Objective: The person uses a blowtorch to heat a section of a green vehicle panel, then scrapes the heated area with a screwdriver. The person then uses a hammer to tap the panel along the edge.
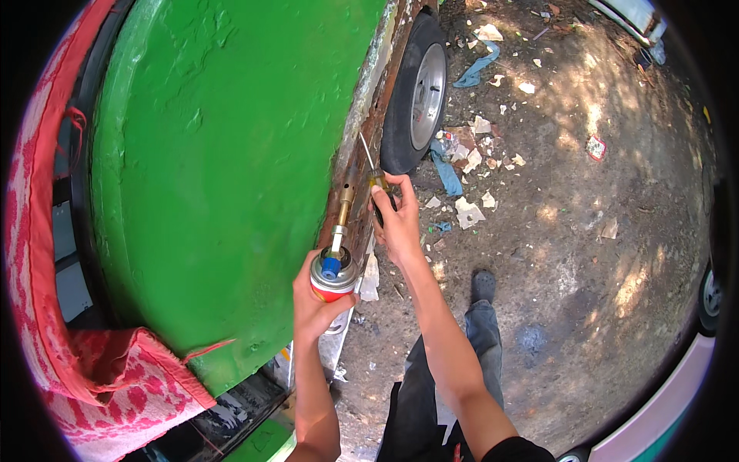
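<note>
My left hand (310,308) is wrapped round the can of a gas torch (342,219). The torch has a brass nozzle and a blue knob, and its nozzle points away from me along the rusty edge (327,219) of a green-painted vehicle panel (208,154). No flame can be made out. In my right hand (400,223) is a screwdriver (376,180) with a yellowish and dark handle. Its thin shaft slants up and left, with the tip at or close to the scraped edge; whether it touches, I cannot tell.
Just beyond my right hand stands a wheel (428,96) with a black tyre. Paint flakes (469,212) and blue rags (445,168) litter the ground. A red and pink patterned cloth (131,400) hangs along the panel's left side. Another vehicle (654,408) stands at lower right.
</note>
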Demonstrator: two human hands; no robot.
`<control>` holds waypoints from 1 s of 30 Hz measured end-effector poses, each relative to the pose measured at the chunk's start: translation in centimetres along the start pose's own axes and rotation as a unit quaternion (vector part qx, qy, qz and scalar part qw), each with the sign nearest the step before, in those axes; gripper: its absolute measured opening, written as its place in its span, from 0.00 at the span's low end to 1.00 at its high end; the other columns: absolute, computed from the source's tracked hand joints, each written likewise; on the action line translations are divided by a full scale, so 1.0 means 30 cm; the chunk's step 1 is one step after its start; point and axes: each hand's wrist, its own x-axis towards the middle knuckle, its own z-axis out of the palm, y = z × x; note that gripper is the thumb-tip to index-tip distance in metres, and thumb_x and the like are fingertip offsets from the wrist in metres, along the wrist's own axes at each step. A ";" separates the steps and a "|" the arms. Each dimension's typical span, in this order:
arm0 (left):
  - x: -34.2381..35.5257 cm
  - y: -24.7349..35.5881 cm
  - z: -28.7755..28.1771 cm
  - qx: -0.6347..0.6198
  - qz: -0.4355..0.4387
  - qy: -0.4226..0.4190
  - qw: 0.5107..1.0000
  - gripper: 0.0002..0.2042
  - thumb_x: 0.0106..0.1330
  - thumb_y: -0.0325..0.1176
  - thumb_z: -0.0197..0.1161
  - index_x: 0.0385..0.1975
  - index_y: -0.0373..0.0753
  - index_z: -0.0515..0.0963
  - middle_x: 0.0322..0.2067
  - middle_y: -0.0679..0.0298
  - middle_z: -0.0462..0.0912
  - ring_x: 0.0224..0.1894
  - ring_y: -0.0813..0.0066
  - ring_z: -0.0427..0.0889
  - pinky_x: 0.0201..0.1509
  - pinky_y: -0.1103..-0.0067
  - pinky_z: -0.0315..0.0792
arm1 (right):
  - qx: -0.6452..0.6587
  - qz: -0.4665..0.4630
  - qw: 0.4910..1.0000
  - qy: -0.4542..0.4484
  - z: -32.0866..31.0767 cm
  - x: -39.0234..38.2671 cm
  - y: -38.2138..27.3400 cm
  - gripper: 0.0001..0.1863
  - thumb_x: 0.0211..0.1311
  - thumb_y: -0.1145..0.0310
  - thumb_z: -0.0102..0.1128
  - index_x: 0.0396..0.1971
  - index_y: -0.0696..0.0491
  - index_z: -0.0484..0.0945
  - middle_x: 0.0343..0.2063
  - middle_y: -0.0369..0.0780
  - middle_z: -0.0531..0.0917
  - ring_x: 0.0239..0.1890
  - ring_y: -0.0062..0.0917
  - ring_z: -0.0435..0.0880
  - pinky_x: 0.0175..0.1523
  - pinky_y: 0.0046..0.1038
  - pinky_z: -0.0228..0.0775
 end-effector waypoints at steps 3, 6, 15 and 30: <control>0.002 -0.002 0.001 -0.002 -0.006 -0.001 1.000 0.32 0.39 0.24 0.77 0.50 0.34 0.75 0.38 0.67 0.82 0.40 0.79 0.81 0.50 0.80 0.75 | -0.017 0.003 1.000 -0.005 0.010 -0.041 0.019 0.15 0.73 0.68 0.60 0.54 0.48 0.68 0.25 0.34 0.78 0.09 0.08 0.62 0.12 0.19 0.45; -0.002 0.003 -0.002 0.008 -0.011 -0.004 1.000 0.32 0.39 0.24 0.78 0.50 0.34 0.75 0.38 0.67 0.82 0.40 0.79 0.81 0.50 0.80 0.75 | -0.005 0.004 1.000 0.001 0.010 -0.027 0.014 0.15 0.73 0.68 0.60 0.54 0.48 0.68 0.25 0.33 0.78 0.09 0.08 0.62 0.12 0.19 0.44; -0.004 0.001 0.007 -0.008 -0.014 -0.002 1.000 0.32 0.39 0.24 0.77 0.50 0.35 0.75 0.38 0.67 0.82 0.40 0.80 0.81 0.49 0.80 0.75 | 0.010 0.003 1.000 -0.011 0.023 -0.006 0.004 0.16 0.74 0.65 0.59 0.55 0.46 0.66 0.27 0.34 0.77 0.10 0.10 0.62 0.12 0.19 0.43; 0.006 0.006 0.003 -0.007 -0.006 -0.003 1.000 0.32 0.39 0.24 0.78 0.50 0.34 0.75 0.37 0.67 0.82 0.39 0.80 0.80 0.48 0.81 0.75 | 0.032 0.012 0.999 -0.003 0.021 -0.007 0.007 0.13 0.74 0.66 0.59 0.53 0.46 0.67 0.28 0.35 0.76 0.10 0.09 0.62 0.12 0.19 0.44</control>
